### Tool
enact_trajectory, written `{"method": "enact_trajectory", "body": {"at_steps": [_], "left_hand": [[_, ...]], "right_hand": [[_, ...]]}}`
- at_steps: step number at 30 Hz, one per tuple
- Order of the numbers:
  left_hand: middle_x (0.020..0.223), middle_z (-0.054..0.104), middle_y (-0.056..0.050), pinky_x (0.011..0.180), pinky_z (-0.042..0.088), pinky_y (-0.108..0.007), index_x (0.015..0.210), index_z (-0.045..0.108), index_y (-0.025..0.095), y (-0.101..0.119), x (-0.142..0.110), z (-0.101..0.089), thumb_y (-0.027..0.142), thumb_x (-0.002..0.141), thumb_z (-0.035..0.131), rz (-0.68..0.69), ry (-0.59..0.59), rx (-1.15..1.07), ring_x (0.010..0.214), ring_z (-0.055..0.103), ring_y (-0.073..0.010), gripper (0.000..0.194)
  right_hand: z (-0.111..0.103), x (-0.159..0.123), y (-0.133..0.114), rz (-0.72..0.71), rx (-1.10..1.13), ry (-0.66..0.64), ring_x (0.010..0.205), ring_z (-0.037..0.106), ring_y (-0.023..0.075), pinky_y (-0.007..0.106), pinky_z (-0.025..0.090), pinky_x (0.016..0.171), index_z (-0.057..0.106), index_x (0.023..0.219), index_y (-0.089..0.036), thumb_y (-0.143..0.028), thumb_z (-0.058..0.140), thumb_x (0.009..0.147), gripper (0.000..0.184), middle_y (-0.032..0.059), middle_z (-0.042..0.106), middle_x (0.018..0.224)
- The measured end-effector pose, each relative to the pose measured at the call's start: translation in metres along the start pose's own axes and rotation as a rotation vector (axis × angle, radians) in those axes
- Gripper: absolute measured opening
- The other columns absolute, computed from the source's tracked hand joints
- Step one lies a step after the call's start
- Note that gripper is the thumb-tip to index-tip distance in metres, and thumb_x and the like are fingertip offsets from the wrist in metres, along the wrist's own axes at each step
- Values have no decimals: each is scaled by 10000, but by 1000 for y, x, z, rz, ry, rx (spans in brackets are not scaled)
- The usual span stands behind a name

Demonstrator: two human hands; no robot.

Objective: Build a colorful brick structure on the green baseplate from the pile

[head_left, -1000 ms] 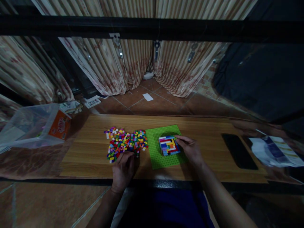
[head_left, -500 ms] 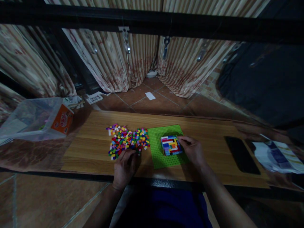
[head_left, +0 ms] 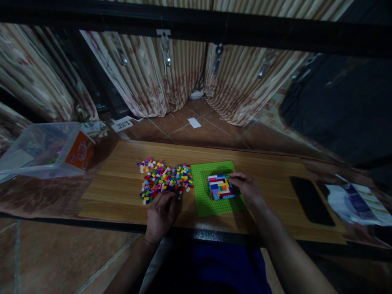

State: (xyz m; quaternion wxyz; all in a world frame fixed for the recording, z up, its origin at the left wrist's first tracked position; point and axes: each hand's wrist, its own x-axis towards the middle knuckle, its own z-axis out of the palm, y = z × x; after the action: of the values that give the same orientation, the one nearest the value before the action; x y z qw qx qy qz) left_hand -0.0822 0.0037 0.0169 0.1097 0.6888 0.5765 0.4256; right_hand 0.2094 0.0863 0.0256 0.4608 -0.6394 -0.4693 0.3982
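A green baseplate [head_left: 211, 206] lies on the wooden tabletop [head_left: 116, 183]. On it stands a square block of many-coloured bricks [head_left: 219, 186]. My right hand [head_left: 248, 188] rests on the plate at the block's right side, fingers curled against its upper right corner; whether they hold a brick is hidden. A heap of loose coloured bricks [head_left: 165, 178] lies left of the plate. At the heap's near edge sits my left hand [head_left: 160, 215], knuckles up and fingers bent into the bricks.
A clear plastic box with an orange label [head_left: 45, 149] stands at the far left. A black phone [head_left: 310, 200] lies to the right of the plate, with papers [head_left: 357, 198] beyond it. Curtains and a tiled floor lie behind the table.
My right hand has drawn slightly nearer the block's right edge. My left hand stays at the heap's near edge. The camera has tilted a little.
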Motion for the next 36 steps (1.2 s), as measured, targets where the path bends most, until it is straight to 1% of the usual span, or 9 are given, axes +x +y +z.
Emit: {"method": "enact_trajectory", "body": {"at_steps": [3,7,13,17,21,26,29,32,36], "left_hand": [[909,661,-47,776,540,-275,939,626,195,0,0,0,226,884,549,-2,-2,6,854,645,-159,100],[910,658,-47,780,537,-276,935,624,191,-1,0,1,221,881,553,4,-7,30,855,642,-161,94],[923,654,-48,788,537,-284,949,622,193,-4,-2,2,221,883,554,6,-15,8,864,639,-164,99],[923,655,-48,783,541,-285,951,622,197,-3,-2,2,216,882,552,0,-8,-8,855,642,-162,99],[919,659,-49,796,541,-294,947,619,199,-2,-2,2,216,888,540,1,-4,-19,864,644,-164,100],[948,658,-53,821,539,-308,968,615,207,-6,-4,4,210,891,538,8,-12,-10,893,641,-168,109],[941,658,-53,818,541,-310,969,614,206,-6,-4,4,212,891,534,9,-19,-12,892,639,-170,112],[932,657,-51,808,541,-299,956,617,203,-4,-3,3,208,893,529,5,-19,-19,887,640,-166,109],[942,658,-55,794,543,-288,953,618,198,-3,-4,3,207,894,527,-12,-19,-6,885,641,-161,109]], "right_hand": [[1,1,-3,101,35,24,571,601,164,309,483,560,715,722,-219,-423,757,554,268,3,692,647],[1,4,-7,136,0,3,585,591,158,299,467,576,708,721,-214,-369,735,548,234,-3,680,643],[-6,7,-2,114,-22,-59,621,606,187,331,469,610,701,771,-204,-410,741,560,297,10,676,659],[-10,1,5,83,51,-44,724,640,214,381,507,697,692,890,-221,-450,771,582,391,28,704,781],[-10,-22,6,-49,28,17,900,646,252,460,518,819,648,1039,-245,-486,723,673,445,73,689,1008],[-2,-55,-3,-305,-411,-20,1241,471,333,546,404,1020,489,1329,-259,-516,710,699,716,133,488,1362],[6,-59,-9,-450,-618,-82,1351,337,361,559,333,1083,399,1415,-257,-534,713,687,840,128,329,1490],[13,-52,-13,-543,-756,-168,1389,260,375,571,298,1099,404,1420,-274,-561,697,693,835,105,273,1530],[17,-43,-13,-600,-828,-239,1375,275,366,561,302,1093,482,1366,-267,-573,644,743,713,107,357,1483]]}}
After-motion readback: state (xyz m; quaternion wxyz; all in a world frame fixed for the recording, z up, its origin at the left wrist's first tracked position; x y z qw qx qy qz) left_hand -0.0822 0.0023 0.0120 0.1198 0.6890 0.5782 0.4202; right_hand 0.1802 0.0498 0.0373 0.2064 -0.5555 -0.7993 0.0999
